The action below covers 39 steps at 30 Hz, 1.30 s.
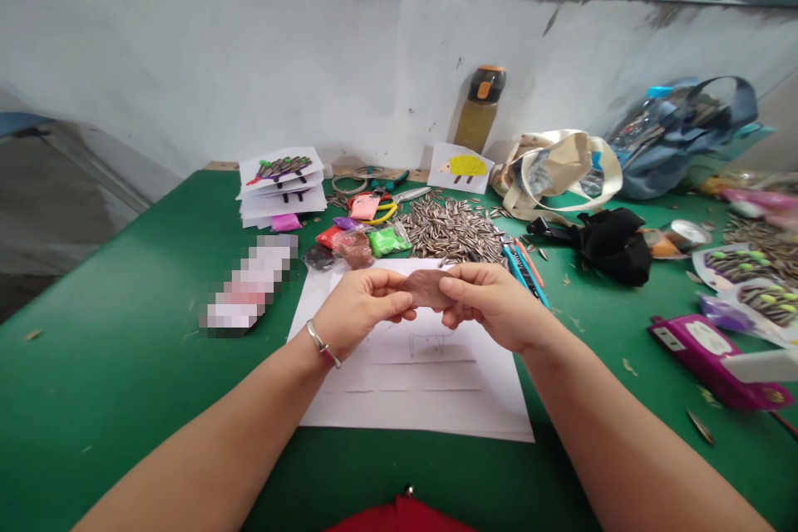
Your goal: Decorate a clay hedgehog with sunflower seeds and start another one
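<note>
Left hand [358, 307] and right hand [492, 303] meet over the green table [125, 332], above a white sheet [417, 382] bearing a faint pencil sketch, just short of the sunflower seed pile [452, 233]. Each pinches one end of a brown clay lump [427, 289] held between them. It looks light, soft and slightly tacky, likely to dent under pressure, so the thicker ends seem the safest hold.
</note>
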Available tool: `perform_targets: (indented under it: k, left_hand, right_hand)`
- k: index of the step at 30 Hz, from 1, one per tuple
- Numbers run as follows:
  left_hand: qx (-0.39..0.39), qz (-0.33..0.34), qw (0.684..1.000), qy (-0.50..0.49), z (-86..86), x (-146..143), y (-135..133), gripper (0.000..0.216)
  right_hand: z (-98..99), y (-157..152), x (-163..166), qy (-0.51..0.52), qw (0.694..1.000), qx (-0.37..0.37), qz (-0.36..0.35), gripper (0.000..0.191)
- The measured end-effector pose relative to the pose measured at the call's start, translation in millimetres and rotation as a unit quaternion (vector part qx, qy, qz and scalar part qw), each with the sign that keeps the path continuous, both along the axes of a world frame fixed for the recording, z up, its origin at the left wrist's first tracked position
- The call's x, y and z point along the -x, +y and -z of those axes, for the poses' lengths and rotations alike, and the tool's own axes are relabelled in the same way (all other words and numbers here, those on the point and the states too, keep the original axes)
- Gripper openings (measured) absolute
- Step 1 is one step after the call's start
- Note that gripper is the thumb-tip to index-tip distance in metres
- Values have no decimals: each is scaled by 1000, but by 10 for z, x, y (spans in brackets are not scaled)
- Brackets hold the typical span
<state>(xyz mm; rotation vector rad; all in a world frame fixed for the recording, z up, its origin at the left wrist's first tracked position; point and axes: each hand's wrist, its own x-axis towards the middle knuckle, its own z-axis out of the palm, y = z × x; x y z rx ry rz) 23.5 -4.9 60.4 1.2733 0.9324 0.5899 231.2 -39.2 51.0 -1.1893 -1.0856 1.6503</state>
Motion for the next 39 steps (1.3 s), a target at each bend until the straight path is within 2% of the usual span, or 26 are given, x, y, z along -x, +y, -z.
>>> perform_targets:
  k: [6, 12, 19, 23, 29, 39]
  left_hand:
    - [41, 10, 999, -33, 15, 3, 3, 35]
    - [-5, 5, 1000, -27, 15, -13, 18, 37]
    - [-20, 20, 999, 14, -80, -43, -35, 28]
    - [-20, 31, 999, 15, -97, -58, -54, 33]
    - [31, 44, 998, 10, -51, -39, -62, 57]
    - [77, -13, 997, 6, -11, -20, -28, 54]
  right_hand:
    - [21, 15, -22, 8, 1000, -6, 0, 29]
    - [17, 8, -39, 13, 999, -3, -30, 28]
    - [37, 22, -83, 89, 993, 2, -78, 39]
    - [72, 27, -30, 36, 997, -7, -63, 33]
    - [98, 23, 14, -4, 998, -52, -29, 17]
    - [37, 2, 16, -5, 998, -61, -3, 18]
